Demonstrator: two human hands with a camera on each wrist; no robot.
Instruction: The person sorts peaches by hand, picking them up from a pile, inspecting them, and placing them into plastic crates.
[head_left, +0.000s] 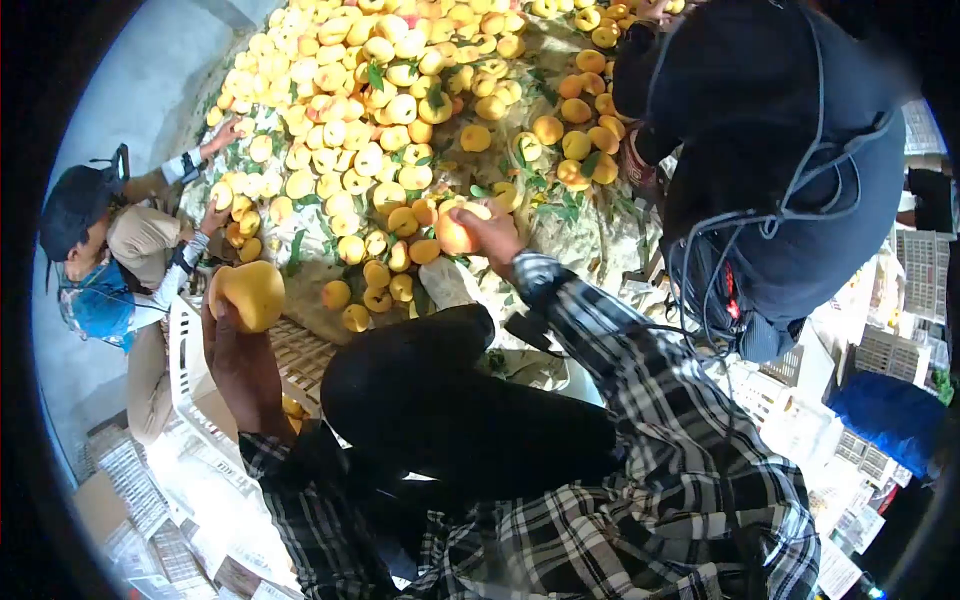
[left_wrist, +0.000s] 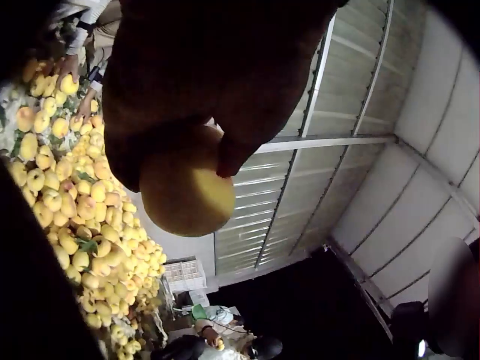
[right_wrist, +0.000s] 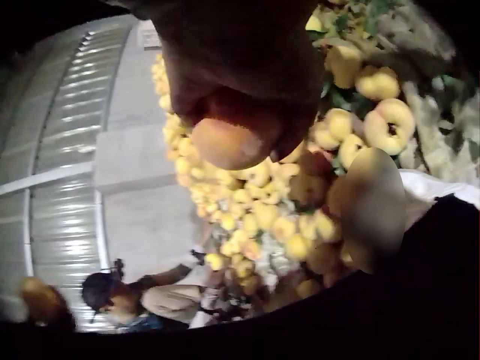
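Observation:
In the head view my left hand (head_left: 243, 370) holds a large yellow peach (head_left: 256, 297) up above the slatted crate, thumb and fingers around its lower side. The left wrist view shows that peach (left_wrist: 187, 193) from below, under the dark shape of the hand (left_wrist: 210, 82). My right hand (head_left: 496, 240) grips an orange-red peach (head_left: 456, 233) at the near edge of the peach heap (head_left: 390, 110). In the right wrist view this peach (right_wrist: 231, 141) sits beneath the shadowed palm, its upper part hidden by the fingers.
A pale plastic crate (head_left: 182, 350) stands at left, with peaches partly visible inside. A capped person (head_left: 100, 270) reaches into the heap from the left. Another person in dark clothes (head_left: 770, 190) is close on the right. Stacked crates (head_left: 920, 270) fill the right edge.

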